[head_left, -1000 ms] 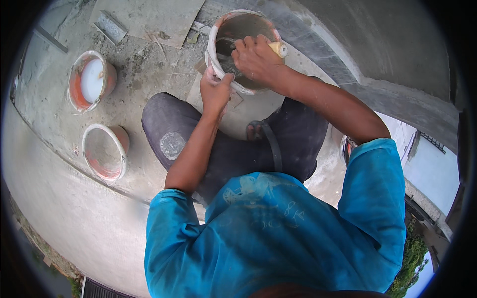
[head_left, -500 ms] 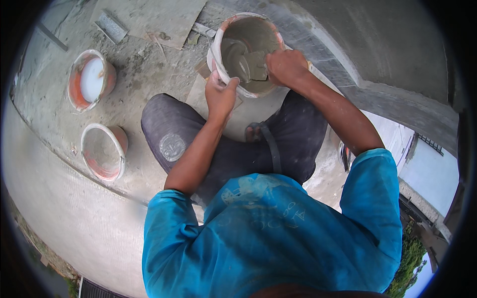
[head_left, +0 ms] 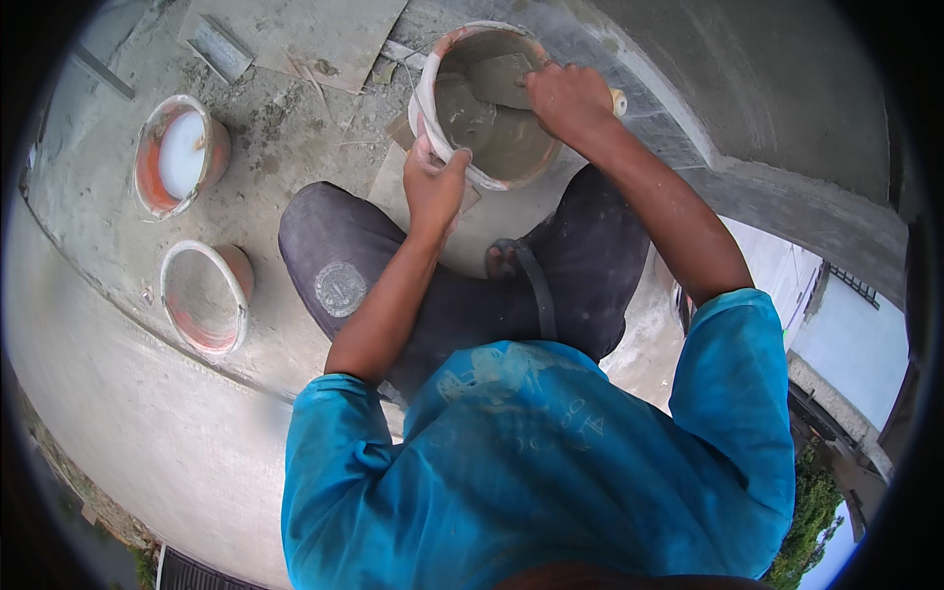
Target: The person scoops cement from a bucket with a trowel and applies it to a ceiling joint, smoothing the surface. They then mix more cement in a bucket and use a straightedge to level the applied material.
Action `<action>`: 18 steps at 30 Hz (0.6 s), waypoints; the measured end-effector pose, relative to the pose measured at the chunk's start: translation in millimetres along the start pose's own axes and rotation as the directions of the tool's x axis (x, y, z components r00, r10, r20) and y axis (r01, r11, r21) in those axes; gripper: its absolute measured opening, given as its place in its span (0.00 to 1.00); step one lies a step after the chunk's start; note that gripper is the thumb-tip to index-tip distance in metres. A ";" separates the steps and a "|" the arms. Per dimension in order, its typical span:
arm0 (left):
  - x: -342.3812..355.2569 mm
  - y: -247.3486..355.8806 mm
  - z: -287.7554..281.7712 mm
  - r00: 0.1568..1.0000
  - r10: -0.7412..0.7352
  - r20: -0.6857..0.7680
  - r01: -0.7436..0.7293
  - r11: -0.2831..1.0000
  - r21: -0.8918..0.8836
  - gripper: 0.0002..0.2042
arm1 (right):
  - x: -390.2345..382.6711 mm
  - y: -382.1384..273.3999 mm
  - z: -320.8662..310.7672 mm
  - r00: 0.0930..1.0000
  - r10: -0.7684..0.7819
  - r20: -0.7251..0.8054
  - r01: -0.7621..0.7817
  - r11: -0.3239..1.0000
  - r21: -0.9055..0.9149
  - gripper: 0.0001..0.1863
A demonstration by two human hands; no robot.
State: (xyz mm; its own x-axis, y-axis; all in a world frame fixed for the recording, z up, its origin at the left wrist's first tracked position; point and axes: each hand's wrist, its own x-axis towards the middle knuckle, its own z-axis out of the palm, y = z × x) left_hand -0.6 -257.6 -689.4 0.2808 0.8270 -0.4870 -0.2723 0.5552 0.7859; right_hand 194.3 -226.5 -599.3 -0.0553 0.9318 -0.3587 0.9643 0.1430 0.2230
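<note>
A white-and-orange bucket (head_left: 423, 90) holding wet grey mortar (head_left: 501, 143) stands in front of my crossed legs. My left hand (head_left: 435, 182) grips its near-left rim, thumb over the edge. Inside it, my right hand (head_left: 568, 101) is closed on a trowel with a pale yellowish handle (head_left: 617, 100); the grey-coated blade (head_left: 497, 84) lies against the mortar near the back of the bucket. A pale board (head_left: 385, 185) lies beneath the bucket.
Two more buckets sit at my left: one with white liquid (head_left: 182, 154), the other nearer (head_left: 241, 295). A metal channel piece (head_left: 216, 47), a board (head_left: 295, 29) and debris lie on the concrete floor. A grey rendered wall (head_left: 777, 88) rises at the right.
My right hand and trowel dropped toward the bucket's near right side, then moved back up toward its far right, shifting the blade through the mortar. My left hand stays on the rim.
</note>
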 end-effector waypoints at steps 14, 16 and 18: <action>-5.2 8.3 8.2 0.997 0.039 -0.073 -0.039 0.999 0.004 0.17 | -12.5 -1.0 15.1 0.991 0.116 0.061 -0.119 0.992 0.036 0.10; -3.7 3.1 5.2 0.998 0.048 -0.050 -0.048 0.999 0.007 0.17 | -23.4 -9.5 3.6 0.970 0.070 0.232 -0.107 0.983 0.151 0.10; 0.4 0.4 4.8 0.999 0.047 -0.027 -0.046 0.999 0.014 0.17 | -22.3 -14.5 -12.1 0.975 -0.037 0.217 -0.010 0.977 0.212 0.10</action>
State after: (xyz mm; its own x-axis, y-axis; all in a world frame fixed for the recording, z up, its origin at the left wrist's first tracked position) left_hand 3.9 -257.4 -687.5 0.2431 0.8541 -0.4597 -0.2718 0.5149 0.8130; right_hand 178.5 -245.4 -583.6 -0.0334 0.8311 -0.5551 0.9978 0.0595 0.0291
